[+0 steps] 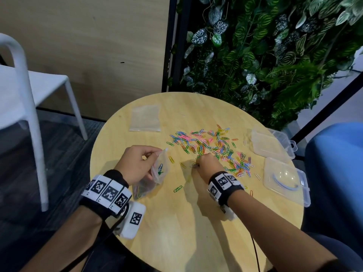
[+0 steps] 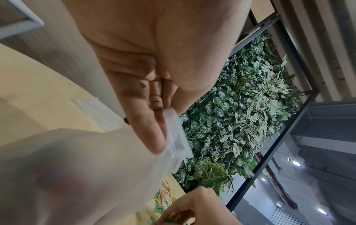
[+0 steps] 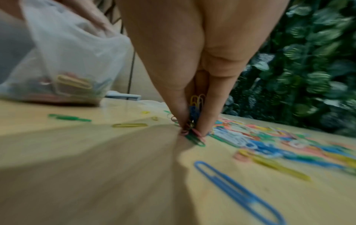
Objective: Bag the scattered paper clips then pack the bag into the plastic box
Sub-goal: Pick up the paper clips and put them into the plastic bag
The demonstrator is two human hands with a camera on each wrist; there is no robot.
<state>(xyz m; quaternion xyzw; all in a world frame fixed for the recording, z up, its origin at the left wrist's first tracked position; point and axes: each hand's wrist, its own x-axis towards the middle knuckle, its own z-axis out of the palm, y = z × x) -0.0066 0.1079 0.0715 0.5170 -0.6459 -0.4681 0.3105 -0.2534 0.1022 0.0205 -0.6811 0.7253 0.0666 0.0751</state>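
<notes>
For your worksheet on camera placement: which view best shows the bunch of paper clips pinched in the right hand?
The right wrist view: the pinched clips show between the fingertips. The head view hides them behind the right hand; the left wrist view shows only blur there.

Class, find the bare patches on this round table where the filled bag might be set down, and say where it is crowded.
Bare wood lies between both forearms toward the near edge of the table, and beyond the spare bags. Crowded: the paper clips mid-table and plastic boxes at right.
</notes>
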